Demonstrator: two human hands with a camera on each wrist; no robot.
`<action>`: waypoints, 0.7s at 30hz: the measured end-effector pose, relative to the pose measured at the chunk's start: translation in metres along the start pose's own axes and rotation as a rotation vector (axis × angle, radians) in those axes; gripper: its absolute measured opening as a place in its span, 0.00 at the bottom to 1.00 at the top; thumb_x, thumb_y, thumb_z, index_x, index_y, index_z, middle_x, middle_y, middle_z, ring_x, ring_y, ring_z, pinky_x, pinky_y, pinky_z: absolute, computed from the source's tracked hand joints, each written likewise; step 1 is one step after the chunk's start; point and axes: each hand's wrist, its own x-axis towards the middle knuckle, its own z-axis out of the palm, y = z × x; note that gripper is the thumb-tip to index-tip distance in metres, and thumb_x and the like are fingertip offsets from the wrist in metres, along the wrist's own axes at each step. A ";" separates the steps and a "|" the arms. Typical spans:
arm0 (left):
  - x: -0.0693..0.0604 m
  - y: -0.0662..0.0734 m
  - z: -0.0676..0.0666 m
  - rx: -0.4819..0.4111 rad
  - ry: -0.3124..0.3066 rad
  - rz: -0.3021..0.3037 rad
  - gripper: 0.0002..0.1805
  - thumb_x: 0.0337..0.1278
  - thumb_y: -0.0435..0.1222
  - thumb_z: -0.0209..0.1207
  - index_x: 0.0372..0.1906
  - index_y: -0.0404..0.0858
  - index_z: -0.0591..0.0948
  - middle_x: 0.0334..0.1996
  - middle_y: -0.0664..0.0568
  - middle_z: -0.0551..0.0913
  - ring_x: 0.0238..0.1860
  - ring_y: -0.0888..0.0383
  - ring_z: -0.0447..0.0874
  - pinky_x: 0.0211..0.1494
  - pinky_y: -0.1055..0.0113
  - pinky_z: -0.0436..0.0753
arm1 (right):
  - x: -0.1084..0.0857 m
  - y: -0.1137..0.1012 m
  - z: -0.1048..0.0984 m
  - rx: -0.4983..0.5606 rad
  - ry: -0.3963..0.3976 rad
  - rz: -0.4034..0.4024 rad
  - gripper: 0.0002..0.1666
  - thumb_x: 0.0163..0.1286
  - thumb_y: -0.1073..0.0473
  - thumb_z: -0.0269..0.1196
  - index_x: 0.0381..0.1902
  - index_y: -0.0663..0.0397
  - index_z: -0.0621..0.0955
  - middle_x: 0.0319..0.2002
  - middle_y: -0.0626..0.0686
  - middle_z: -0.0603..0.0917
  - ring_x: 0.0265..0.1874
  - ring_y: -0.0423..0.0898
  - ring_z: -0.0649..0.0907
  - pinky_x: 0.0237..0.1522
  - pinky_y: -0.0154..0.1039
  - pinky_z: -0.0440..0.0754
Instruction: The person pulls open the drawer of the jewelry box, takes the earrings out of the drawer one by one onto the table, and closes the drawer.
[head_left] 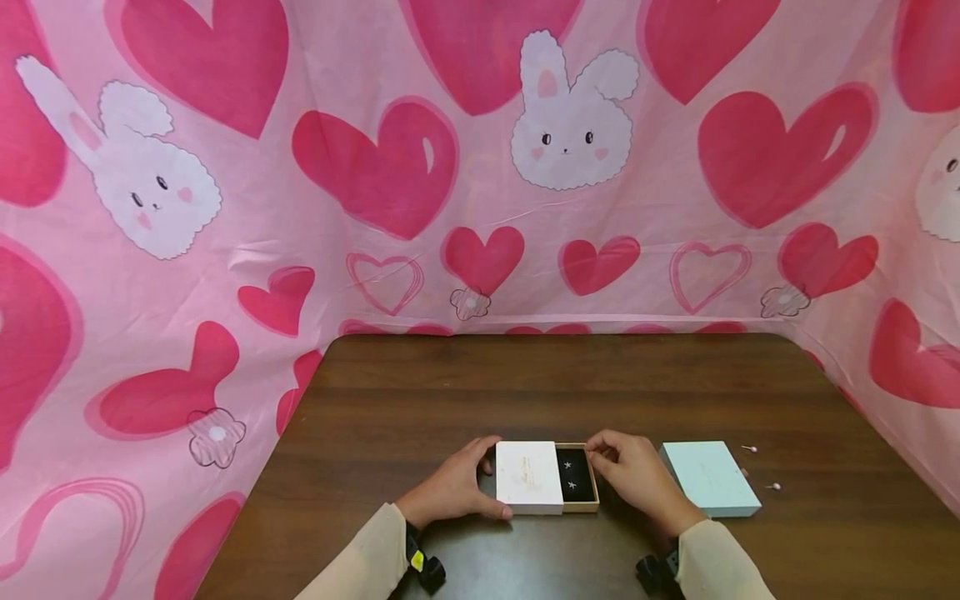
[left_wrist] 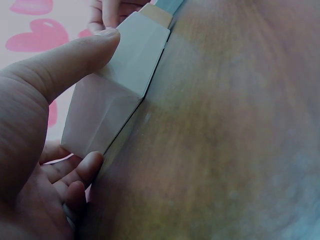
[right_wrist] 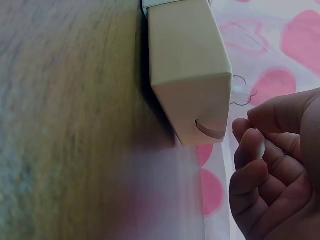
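Observation:
A white slide-out jewellery box (head_left: pixel 527 479) lies on the table with its tan-edged drawer (head_left: pixel 582 507) partly drawn out to the right. Two star-shaped earrings (head_left: pixel 568 475) sit on the drawer's black lining. My left hand (head_left: pixel 456 483) grips the white sleeve from the left, thumb on the near side. My right hand (head_left: pixel 633 471) is at the drawer's far right corner, thumb and fingertips curled together. In the right wrist view those fingertips stand slightly apart from the drawer's end, which has a ribbon pull (right_wrist: pixel 210 131). Nothing shows between them.
A pale mint box (head_left: pixel 711 479) lies to the right, close to my right forearm. Beyond it are two small pearl-tipped earrings (head_left: pixel 775 487) on the wooden table (head_left: pixel 465 379). A pink heart-patterned cloth (head_left: pixel 480 192) hangs behind and at the sides.

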 end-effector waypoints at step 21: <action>-0.001 0.001 -0.001 0.003 -0.004 -0.005 0.57 0.30 0.58 0.77 0.70 0.45 0.64 0.46 0.61 0.71 0.46 0.61 0.70 0.48 0.63 0.70 | 0.004 -0.004 0.006 -0.027 -0.021 -0.029 0.06 0.63 0.64 0.67 0.35 0.46 0.86 0.27 0.38 0.81 0.24 0.40 0.76 0.27 0.37 0.74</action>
